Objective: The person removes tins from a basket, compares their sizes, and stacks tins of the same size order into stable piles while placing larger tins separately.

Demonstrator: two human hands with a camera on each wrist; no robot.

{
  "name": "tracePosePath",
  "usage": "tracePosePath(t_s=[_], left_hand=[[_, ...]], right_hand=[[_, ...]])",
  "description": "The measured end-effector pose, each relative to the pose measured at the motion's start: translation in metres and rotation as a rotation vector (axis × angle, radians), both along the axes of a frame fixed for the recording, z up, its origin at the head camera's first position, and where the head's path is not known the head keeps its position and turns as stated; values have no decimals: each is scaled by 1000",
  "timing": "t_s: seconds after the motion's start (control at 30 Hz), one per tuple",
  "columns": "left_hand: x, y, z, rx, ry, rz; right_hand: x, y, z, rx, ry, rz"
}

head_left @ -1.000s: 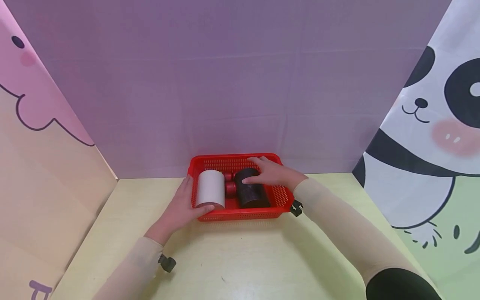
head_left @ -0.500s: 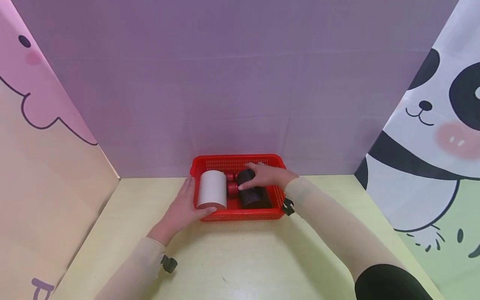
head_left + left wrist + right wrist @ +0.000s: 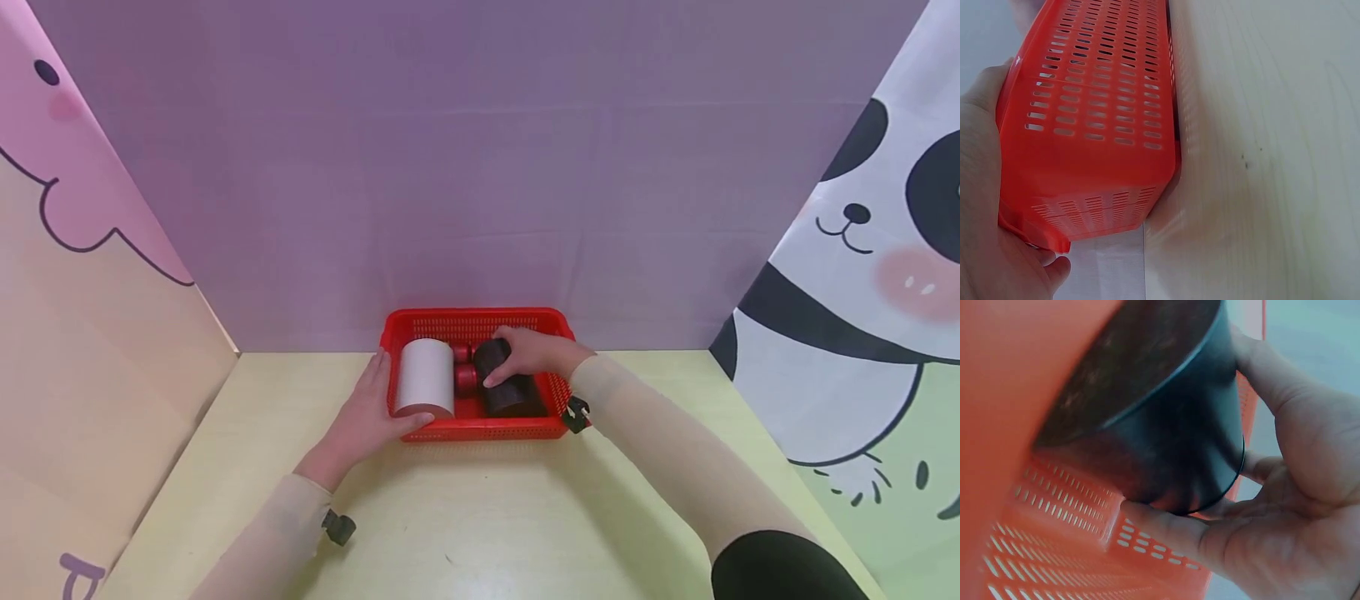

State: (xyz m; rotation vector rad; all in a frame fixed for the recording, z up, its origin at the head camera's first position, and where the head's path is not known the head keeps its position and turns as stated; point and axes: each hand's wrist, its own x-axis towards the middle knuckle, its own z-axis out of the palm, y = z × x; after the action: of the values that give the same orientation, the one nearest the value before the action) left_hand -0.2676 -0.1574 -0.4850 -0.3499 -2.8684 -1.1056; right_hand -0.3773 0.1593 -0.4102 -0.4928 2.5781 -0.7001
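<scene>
Cylinder (image 3: 516, 397), in the right half of a red basket (image 3: 483, 430), was gripped from above by the right hand (image 3: 536, 351), thumb toward the left. It looked black and smooth. Red items (image 3: 466, 381) separated it from a white cylinder (image 3: 425, 377). The left hand (image 3: 362, 418), fingers straight, touched the basket's near left corner.

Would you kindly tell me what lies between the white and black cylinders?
In the head view, two red shapes, perhaps joined, lie between the white cylinder and the black cylinder.
</scene>
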Motion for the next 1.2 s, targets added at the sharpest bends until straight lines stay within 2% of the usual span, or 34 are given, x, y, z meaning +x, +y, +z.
tracePosePath(t_s=[0.27, 0.4, 0.67, 0.83, 1.2], left_hand=[[0, 3, 3, 14, -6, 3], [-1, 3, 2, 16, -6, -1], [-2, 1, -1, 12, 5, -6], [-2, 1, 0, 23, 11, -16], [-2, 0, -1, 27, 2, -14]], right_hand=[[15, 6, 6, -71, 73, 2], [24, 9, 7, -119, 117, -24], [40, 10, -1, -217, 252, -125], [44, 12, -7, -264, 323, -189], [55, 14, -14, -367, 459, -221]])
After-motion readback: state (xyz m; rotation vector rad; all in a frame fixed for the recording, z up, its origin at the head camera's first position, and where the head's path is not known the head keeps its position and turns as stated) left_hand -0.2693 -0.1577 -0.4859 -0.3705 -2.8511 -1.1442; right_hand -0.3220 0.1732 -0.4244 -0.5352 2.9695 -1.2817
